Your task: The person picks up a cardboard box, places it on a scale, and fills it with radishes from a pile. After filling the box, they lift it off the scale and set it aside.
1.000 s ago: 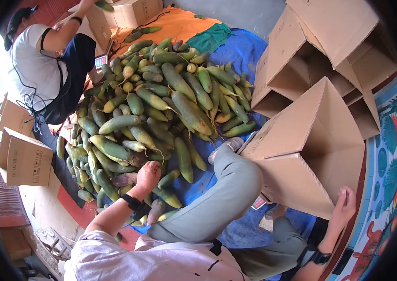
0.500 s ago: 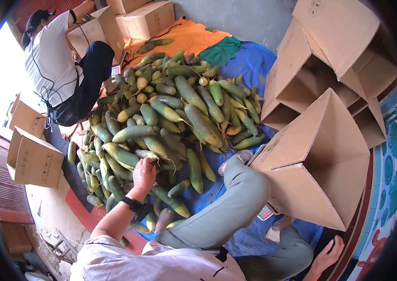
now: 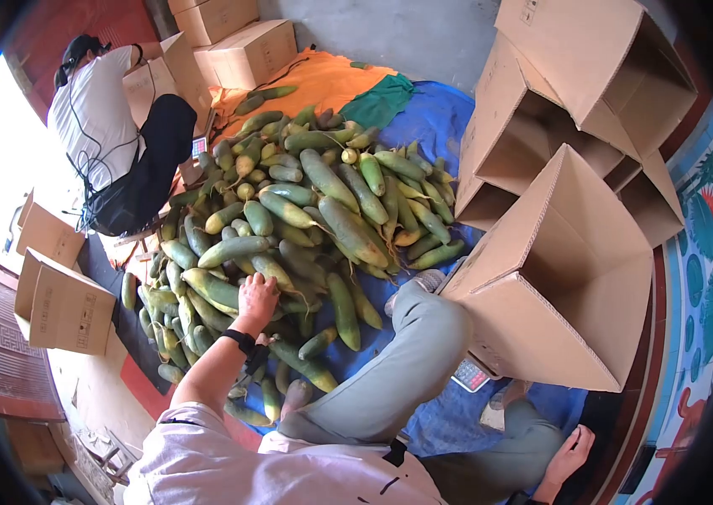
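My left hand (image 3: 257, 301), with a dark band on its wrist, reaches into a big heap of green radishes (image 3: 289, 220). Its fingers are bent over a radish at the near side of the heap, beside a large pale-ended radish (image 3: 212, 288). Which part of the radish they grip is partly hidden by the hand. My right hand (image 3: 571, 456) is low at the right, beside my bent knee, its fingers curled in with nothing visible in them. Nearest to it is an open cardboard box (image 3: 554, 341), tilted on a scale whose keypad (image 3: 469, 376) shows below.
Open cardboard boxes (image 3: 533, 139) are stacked at the right. A person (image 3: 95, 118) in a white shirt crouches at the far left, by another box (image 3: 175, 76). More boxes (image 3: 70, 303) stand at the left. Blue sheeting (image 3: 436, 109) and orange cloth (image 3: 335, 71) lie under the heap.
The view has shifted slightly. My left hand stays at about the same spot on the heap. My right hand's fingers, stretched out earlier, are now curled in.
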{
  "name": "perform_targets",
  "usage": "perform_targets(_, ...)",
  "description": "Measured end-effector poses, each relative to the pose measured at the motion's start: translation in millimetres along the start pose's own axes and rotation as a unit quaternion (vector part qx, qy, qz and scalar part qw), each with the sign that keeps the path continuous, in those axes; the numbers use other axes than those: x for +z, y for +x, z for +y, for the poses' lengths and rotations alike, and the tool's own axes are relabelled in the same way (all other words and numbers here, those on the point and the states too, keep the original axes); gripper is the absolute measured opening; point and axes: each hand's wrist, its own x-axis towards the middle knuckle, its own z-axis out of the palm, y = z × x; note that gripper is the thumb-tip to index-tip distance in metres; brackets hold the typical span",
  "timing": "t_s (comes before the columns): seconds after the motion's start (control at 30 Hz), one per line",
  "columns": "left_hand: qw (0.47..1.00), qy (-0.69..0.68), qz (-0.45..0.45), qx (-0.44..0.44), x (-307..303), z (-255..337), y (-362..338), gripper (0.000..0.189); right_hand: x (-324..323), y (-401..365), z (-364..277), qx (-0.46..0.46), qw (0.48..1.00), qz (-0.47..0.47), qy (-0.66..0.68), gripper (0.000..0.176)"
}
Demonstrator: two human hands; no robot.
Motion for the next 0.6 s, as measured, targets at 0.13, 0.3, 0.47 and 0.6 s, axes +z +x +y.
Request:
perform_targets(0.13,0.994,0.094,-0.040,0.048,-5.8,-2.8,5.0,0.035,-0.1,-3.6,-3.2,0.001,1.000,-0.008,0.000,0.015)
perform_targets(0.3,1.000,-0.026,0.003,-0.016,-1.9,-22.4,2.2,0.037,-1.0,-8.2,5.3,-0.001,1.000,0.002,0.003,0.015)
perform_targets(0.47,0.932,-0.298,0.139,-0.154,-2.8,-82.8,-6.4,0.037,-1.5,-9.0,7.6,-0.006,1.000,-0.007,0.000,0.015)
perform_targets(0.6,0.826,-0.475,0.122,-0.278,-26.2,-108.0,-3.3,0.040,-1.6,-8.3,7.0,-0.018,1.000,-0.007,0.007,0.015)
